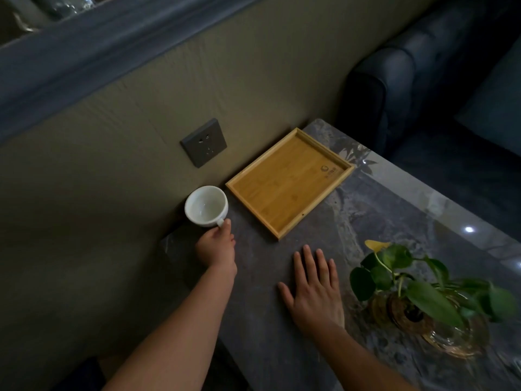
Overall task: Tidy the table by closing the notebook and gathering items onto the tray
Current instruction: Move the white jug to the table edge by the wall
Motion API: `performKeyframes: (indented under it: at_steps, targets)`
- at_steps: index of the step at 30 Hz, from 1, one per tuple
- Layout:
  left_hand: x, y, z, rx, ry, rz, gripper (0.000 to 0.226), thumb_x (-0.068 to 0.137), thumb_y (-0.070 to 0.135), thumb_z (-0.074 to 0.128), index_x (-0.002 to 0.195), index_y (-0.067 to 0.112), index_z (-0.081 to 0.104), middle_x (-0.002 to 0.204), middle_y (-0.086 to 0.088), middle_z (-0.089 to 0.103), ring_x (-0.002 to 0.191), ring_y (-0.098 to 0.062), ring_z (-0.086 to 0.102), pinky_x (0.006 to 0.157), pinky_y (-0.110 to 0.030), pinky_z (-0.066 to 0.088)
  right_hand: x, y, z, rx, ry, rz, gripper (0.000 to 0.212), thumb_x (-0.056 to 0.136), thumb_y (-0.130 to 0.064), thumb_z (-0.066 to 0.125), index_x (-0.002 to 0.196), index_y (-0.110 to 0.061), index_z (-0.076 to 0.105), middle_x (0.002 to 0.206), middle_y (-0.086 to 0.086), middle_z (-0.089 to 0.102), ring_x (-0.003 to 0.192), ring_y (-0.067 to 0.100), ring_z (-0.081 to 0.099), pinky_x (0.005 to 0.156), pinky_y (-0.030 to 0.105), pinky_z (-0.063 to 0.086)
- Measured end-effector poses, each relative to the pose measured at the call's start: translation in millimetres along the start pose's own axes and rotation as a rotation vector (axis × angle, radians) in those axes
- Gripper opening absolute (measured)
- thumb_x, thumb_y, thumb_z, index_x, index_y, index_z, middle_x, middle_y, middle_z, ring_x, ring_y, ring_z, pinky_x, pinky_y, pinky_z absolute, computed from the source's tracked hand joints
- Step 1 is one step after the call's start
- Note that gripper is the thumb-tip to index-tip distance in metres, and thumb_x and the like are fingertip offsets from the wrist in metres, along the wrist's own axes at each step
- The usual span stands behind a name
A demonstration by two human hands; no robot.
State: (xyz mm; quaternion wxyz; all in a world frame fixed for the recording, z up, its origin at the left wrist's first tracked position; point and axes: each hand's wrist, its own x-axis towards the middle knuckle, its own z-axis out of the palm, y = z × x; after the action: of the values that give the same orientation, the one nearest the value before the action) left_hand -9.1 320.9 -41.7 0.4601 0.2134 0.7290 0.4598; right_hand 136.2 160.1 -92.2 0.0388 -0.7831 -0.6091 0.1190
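Your shallow square bamboo tray (290,182) lies flat on the dark grey marbled worktop (366,221), turned at an angle, with its far corner close to the wall. Nothing sits inside it; only a small printed logo shows on the bare wood near its right corner. Just beside the tray's left corner is the round white ceramic cup (206,206), with its mouth facing you and its inside looking empty. It is at the worktop's left edge, close to the wall. Whether its base touches the worktop, you cannot tell from here.

Your left hand (217,248) is closed on the cup's small handle, thumb and fingers pinching it from the near side. Your right hand (314,286) lies palm down on the worktop, fingers spread and pointing toward the tray's near corner, holding nothing. The stretch of worktop between that hand and the tray is bare.

To the right of your right hand stands a leafy green plant (408,280) in an amber glass bowl (448,334), its leaves reaching toward the hand but apart from it. One yellow leaf sticks up on the tray side. The plant is well apart from the cup and near the tray's near edge, without touching it.

On the olive padded wall panel (141,108) behind the cup is a dark grey wall socket (203,142), above and left of the tray. Past the worktop's far end sits a dark blue upholstered sofa (408,80).
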Motion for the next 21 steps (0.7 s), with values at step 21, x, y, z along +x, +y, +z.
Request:
performKeyframes:
  at_steps: [21]
  targets:
    - [-55, -41, -48, 0.484, -0.333, 0.163, 0.030, 0.083, 0.011, 0.071, 0.111, 0.021, 0.064, 0.104, -0.003, 0.066, 0.093, -0.018, 0.063, 0.081, -0.035, 0.052, 4, 5, -27, 0.126, -0.116, -0.026, 0.073, 0.095, -0.061, 0.031, 0.156, -0.024, 0.014, 0.166, 0.002, 0.002, 0.152, 0.026, -0.004, 0.120, 0.042, -0.008]
